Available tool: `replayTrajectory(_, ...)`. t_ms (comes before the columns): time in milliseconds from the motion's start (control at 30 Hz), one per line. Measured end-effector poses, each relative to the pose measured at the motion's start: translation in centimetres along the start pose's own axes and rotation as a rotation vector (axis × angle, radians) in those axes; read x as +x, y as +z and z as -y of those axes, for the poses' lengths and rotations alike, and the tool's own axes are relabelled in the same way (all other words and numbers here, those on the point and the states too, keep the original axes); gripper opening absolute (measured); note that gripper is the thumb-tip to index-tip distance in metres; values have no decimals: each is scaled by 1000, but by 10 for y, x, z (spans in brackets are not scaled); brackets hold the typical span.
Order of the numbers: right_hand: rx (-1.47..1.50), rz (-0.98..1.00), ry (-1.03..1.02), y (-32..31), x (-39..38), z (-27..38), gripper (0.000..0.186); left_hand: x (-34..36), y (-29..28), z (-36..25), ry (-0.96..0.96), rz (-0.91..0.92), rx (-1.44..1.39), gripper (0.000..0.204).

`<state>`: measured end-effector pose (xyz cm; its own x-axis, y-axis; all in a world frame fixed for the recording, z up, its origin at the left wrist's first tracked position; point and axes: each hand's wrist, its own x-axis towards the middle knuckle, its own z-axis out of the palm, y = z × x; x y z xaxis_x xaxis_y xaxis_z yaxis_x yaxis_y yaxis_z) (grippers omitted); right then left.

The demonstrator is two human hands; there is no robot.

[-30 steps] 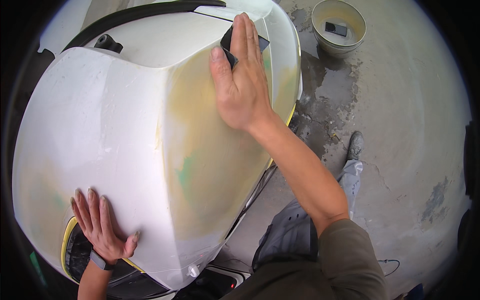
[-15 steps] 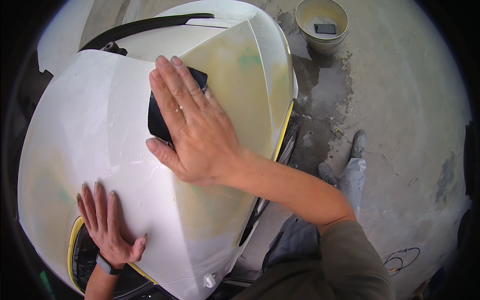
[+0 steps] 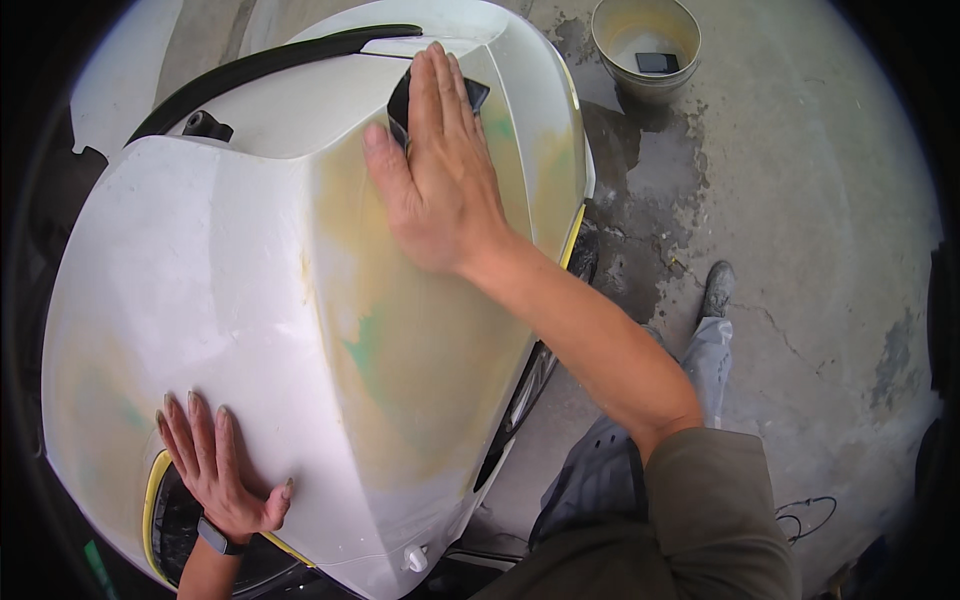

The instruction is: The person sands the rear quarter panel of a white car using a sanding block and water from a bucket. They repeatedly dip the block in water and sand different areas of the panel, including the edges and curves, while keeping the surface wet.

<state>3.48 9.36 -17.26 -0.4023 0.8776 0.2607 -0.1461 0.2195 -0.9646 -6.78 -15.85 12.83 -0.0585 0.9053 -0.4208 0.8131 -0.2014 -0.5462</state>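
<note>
Under the fingers of my right hand [image 3: 440,175] lies a black sheet of sandpaper [image 3: 399,106], pressed against the far part of a white car body panel [image 3: 250,255]. Its dark edges show on both sides of the fingers, which lie straight and close together with the thumb out to the left. My left hand [image 3: 218,475] rests flat on the near left of the panel, fingers spread, beside a dark opening edged with yellow tape [image 3: 152,500]. A tan patch with green spots [image 3: 415,330] covers the panel's right side.
At the back right stands a bucket [image 3: 640,88] with a dark rectangular object [image 3: 657,63] inside. Wet stains [image 3: 650,180] mark the concrete floor beside the panel. A shoe [image 3: 718,287] stands to the right, and a thin cable [image 3: 808,515] lies near the lower right.
My right hand has slid with the sandpaper away from me and to the right, uncovering more of the tan patch. My left hand stays on the same spot of the panel.
</note>
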Motion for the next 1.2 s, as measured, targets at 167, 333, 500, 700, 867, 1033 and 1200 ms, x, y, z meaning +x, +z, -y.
replayTrajectory(167, -35, 23, -20, 2, -44, -8, 91, -2, 1, 1, -3, -18, -22, 93)
replayTrajectory(333, 77, -32, 50, -7, -11, -17, 92, -3, 0, 1, -4, 4, 2, 93)
replayTrajectory(500, 13, -36, 92, 2, -97, -34, 88, -3, 0, 2, -7, 7, 2, 93)
replayTrajectory(700, 112, -61, 144, -10, -26, -55, 85, -5, -1, 2, -10, 17, 23, 93)
replayTrajectory(867, -4, -36, 170, 0, -99, -46, 85, -5, 0, 2, -31, 26, 9, 93)
replayTrajectory(1033, 111, 46, 169, -17, 3, -56, 84, -5, 0, 2, -8, 23, 35, 94)
replayTrajectory(1200, -28, 20, 143, -2, -106, -48, 89, -5, 2, 2, -14, 9, 24, 95)
